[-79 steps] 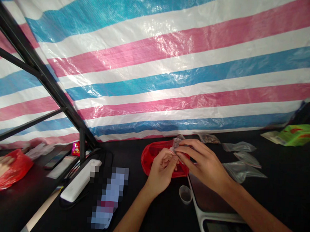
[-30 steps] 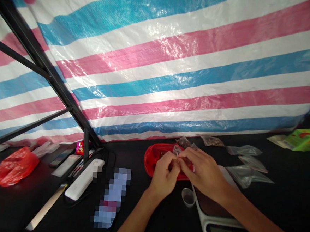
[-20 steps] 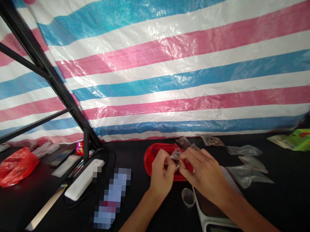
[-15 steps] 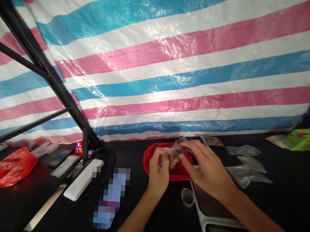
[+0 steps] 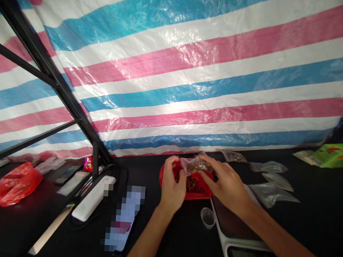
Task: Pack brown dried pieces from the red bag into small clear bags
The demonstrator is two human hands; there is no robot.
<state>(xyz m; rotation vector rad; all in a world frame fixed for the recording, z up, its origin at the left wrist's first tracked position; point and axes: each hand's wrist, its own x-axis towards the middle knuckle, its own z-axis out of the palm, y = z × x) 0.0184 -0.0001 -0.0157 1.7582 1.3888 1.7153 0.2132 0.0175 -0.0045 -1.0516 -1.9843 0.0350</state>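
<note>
By the red tray (image 5: 164, 175), kitchen scale (image 5: 234, 234), plastic bags (image 5: 272, 197)

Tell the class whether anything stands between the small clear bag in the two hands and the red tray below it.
Nothing visible does. The small clear bag, pinched by the left hand and right hand, hangs over the red tray, with only air above the brown pieces in it.
</note>
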